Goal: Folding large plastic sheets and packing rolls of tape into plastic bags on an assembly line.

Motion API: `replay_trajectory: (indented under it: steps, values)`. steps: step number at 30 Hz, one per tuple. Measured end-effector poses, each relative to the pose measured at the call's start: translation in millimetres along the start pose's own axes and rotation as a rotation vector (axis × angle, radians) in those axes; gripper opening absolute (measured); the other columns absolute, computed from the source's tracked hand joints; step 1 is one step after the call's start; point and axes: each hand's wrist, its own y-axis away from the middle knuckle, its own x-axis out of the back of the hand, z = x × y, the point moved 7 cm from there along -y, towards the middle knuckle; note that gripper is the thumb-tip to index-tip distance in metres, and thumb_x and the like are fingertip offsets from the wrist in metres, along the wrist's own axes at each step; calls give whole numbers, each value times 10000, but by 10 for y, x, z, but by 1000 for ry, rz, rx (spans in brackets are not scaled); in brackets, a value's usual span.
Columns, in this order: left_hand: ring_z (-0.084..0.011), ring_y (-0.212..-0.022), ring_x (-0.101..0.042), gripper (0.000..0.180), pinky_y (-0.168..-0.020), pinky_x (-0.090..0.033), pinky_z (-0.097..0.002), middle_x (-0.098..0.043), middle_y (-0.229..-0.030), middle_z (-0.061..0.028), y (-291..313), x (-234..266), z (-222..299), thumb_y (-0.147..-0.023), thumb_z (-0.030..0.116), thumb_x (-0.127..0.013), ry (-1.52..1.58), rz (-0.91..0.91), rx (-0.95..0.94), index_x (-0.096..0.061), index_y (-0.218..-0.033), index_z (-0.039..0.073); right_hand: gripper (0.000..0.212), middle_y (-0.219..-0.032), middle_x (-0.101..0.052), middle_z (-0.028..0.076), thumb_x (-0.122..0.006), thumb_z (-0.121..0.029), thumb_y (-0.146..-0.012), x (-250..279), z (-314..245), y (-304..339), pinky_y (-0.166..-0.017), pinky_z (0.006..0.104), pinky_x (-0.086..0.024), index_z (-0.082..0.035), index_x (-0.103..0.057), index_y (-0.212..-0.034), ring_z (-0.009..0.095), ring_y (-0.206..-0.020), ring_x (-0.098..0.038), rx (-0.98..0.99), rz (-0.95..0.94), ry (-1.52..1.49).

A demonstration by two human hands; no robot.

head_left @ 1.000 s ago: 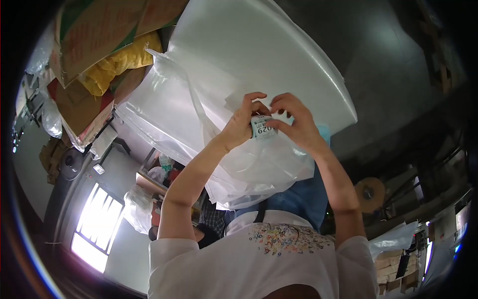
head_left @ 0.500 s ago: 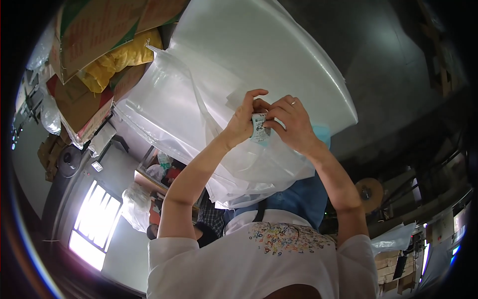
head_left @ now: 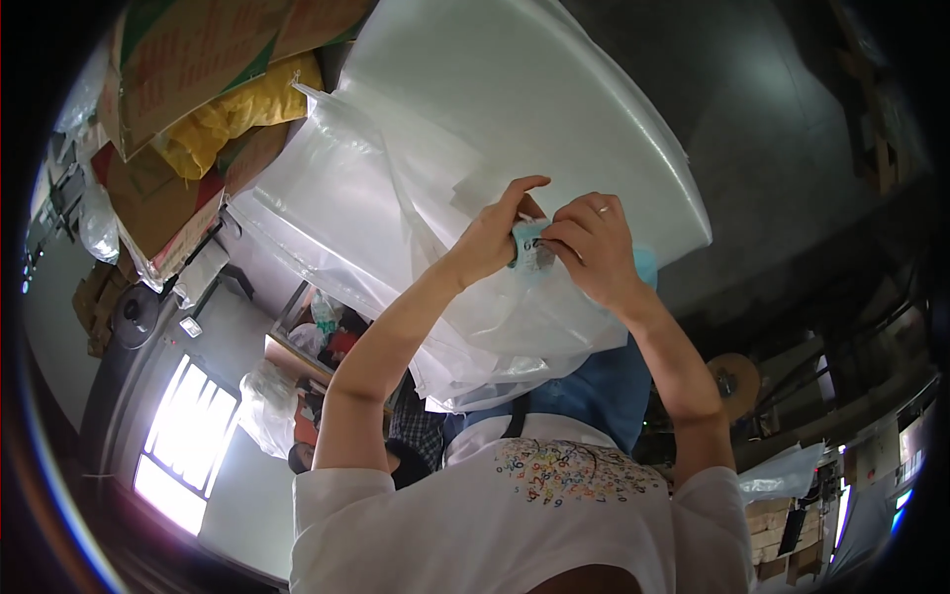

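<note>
- Left hand (head_left: 492,240) is gripping the left edge of a pale blue label (head_left: 535,259) near the centre of the frame; one finger is pointing out above it, toward the right.
- Right hand (head_left: 603,249) is pinching the label's right side between thumb and fingers, and is wearing a ring (head_left: 604,210).
- Both hands are working close together, each closed on the label, with a narrow space between them.
- The label is showing dark print, which the right fingertips are partly covering.
- A milky plastic sheet (head_left: 515,109) is spreading from the top of the frame down behind the hands.
- Thin clear plastic (head_left: 505,332) is lying in folds below the label, overlapping the blue trousers (head_left: 602,391) at lower centre.
- A white shirt (head_left: 426,540) with a coloured print is filling the bottom of the frame.
- Cartons (head_left: 193,64) are standing at upper left, a yellow sack (head_left: 236,117) lying among them.
- A barred window (head_left: 186,436) is glowing at lower left, and a white bag (head_left: 267,408) is hanging just right of it.
- Checked cloth (head_left: 416,428) is showing beside the left forearm, mostly hidden.
- A brown reel (head_left: 734,386) is sitting right of the right forearm.
</note>
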Motion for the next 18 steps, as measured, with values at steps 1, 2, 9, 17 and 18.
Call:
replay_trajectory:
  steps: [1, 2, 9, 17, 18]
  values:
    - [-279, -911, -599, 530, -869, -443, -374, -621, -958, -108, -13, 39, -77, -739, -68, -556, -76, 34, 19, -465, -1233, 99, 156, -836, -573, 10, -719, -86, -657, 39, -35, -6, -762, 343, -377, -102, -626, -782, 206, -844, -520, 4, -2, -4]
    - [-279, -911, -599, 530, -869, -443, -374, -621, -958, -108, -8, 69, -133, -739, -68, -556, -77, 39, 22, -465, -1233, 99, 143, -824, -573, 13, -709, -67, -674, 170, -73, -12, -741, 328, -388, -96, -625, -785, 195, -824, -525, 0, 77, 5]
    - [-236, -949, -577, 230, -910, -401, -358, -636, -871, -58, 316, -180, -325, -719, 104, -585, -1045, -211, -184, -619, -946, 122, 78, -739, -595, 38, -670, -54, -758, 193, 747, -76, -602, 244, -426, -35, -626, -819, 129, -632, -523, -731, 277, -427]
    - [-236, -804, -591, 182, -684, -481, -334, -608, -752, -38, 523, -322, -358, -697, 109, -579, -988, -391, -28, -596, -878, 98, 135, -790, -628, 88, -675, -125, -727, -1138, 832, -297, -617, 319, -465, -43, -623, -820, 217, -681, -601, -739, 5, -152]
    - [-244, -788, -602, 191, -662, -490, -339, -625, -776, -39, 534, -337, -365, -702, 118, -591, -1002, -425, -9, -598, -892, 101, 140, -805, -620, 88, -676, -133, -727, -1167, 854, -336, -615, 339, -464, -59, -623, -833, 231, -675, -595, -688, 67, -45]
